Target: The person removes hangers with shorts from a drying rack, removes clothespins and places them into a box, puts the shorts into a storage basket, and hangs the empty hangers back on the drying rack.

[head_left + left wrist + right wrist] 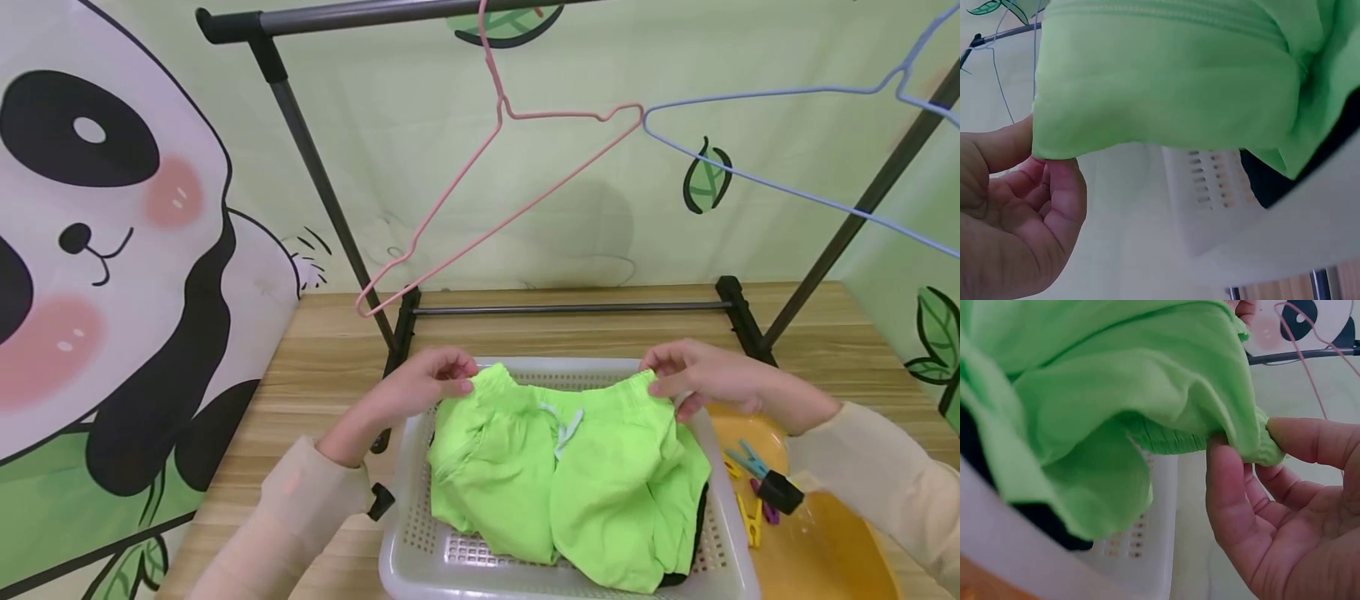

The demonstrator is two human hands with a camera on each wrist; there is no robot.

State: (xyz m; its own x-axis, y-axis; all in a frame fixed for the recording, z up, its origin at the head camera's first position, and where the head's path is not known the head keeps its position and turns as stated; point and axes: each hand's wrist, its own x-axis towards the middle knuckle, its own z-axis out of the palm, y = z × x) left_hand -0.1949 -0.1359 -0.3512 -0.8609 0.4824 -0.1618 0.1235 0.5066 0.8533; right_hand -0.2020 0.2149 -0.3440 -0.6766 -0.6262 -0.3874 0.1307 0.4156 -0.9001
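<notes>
Bright green shorts (517, 467) with a pale drawstring (567, 432) are spread by the waistband above a white perforated basket (408, 533). My left hand (423, 383) pinches the left corner of the waistband, and in the left wrist view thumb and fingers (1063, 200) grip the cloth edge. At the other end of the waistband, my right hand (705, 379) pinches the fabric; the right wrist view shows the thumb (1310, 437) on one side of the gathered elastic. Something black (675, 578) peeks out under the shorts in the basket.
A pink hanger (500, 221) hangs from the dark rack's bar (360, 15), with a blue hanger (810, 200) at right. Right of the basket, an orange tray (832, 550) holds several coloured clothespins (750, 521). A panda wall print (112, 208) fills the left.
</notes>
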